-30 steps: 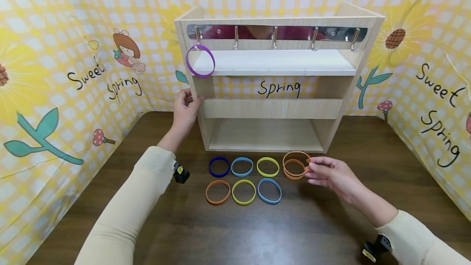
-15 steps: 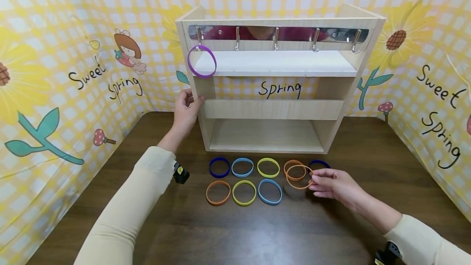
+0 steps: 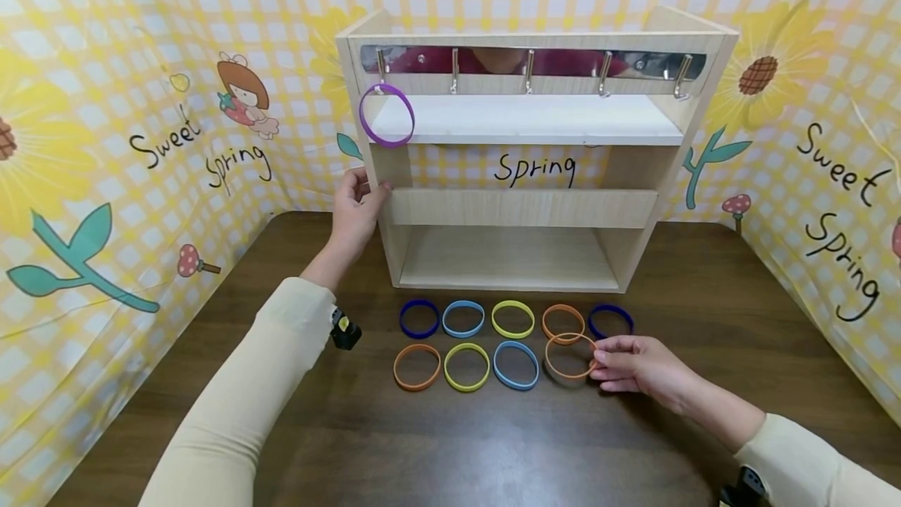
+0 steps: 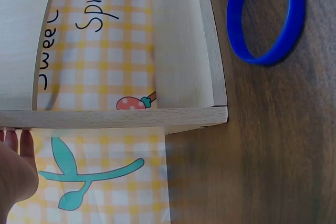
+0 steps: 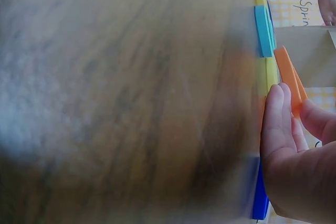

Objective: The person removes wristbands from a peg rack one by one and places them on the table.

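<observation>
In the head view my left hand (image 3: 354,212) grips the left side panel of a light wooden shelf rack (image 3: 524,208), its thumb across the front edge; in the left wrist view the fingers (image 4: 26,148) touch the outer face. Between thumb and fingers my right hand (image 3: 644,370) pinches an orange wristband (image 3: 572,376), held tilted above the table. Just behind lies an orange band (image 3: 563,310), which the held band overlaps in view. Nearest the right hand is a dark blue band (image 3: 611,307). A purple band (image 3: 386,143) hangs from the leftmost hook.
Two rows of wristbands lie before the rack, including a light blue band (image 3: 516,386), a yellow band (image 3: 467,389) and another orange band (image 3: 417,388). A metal strip (image 3: 493,61) with several hooks crosses the rack's top. Patterned cloth (image 3: 141,61) surrounds the brown table (image 3: 436,452).
The right hand has drawn the held orange wristband toward the front, away from the orange one behind, uncovering the dark blue band. My left hand stays at the side panel.
</observation>
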A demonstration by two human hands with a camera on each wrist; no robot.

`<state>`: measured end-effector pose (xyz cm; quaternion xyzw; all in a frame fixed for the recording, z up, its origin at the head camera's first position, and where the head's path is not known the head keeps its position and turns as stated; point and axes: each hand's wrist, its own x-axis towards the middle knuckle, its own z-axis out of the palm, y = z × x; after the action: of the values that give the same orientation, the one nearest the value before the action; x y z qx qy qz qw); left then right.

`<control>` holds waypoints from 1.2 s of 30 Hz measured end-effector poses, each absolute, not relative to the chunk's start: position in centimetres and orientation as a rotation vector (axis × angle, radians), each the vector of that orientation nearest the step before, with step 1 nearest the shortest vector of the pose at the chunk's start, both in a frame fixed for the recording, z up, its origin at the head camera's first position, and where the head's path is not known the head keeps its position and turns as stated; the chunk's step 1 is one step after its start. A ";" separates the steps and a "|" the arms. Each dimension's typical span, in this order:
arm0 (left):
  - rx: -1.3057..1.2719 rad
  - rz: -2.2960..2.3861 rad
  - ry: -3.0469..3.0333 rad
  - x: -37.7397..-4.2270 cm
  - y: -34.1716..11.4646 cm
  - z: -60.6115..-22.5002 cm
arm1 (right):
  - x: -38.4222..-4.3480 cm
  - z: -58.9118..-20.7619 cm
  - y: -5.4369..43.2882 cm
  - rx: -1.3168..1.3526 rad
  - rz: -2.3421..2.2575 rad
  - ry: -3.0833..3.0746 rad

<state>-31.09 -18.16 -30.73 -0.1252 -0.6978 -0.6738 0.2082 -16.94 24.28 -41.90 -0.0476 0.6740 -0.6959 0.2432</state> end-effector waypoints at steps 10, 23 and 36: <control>-0.358 -1.858 -1.945 -31.9 -18.3 -31.3 | -16.8 -42.2 24.0 -0.128 -1.875 1.836; -0.364 -1.874 -1.952 -29.8 -17.7 -29.7 | -16.8 -42.1 23.8 -0.124 -1.807 1.891; -0.380 -1.869 -1.958 -29.9 -17.8 -29.7 | -16.8 -42.2 23.3 -0.138 -1.735 2.015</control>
<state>-29.90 -17.83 -29.71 -0.1361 -0.7014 -0.6696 0.2026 -16.83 23.33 -42.16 -0.0504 0.7352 -0.6331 0.2369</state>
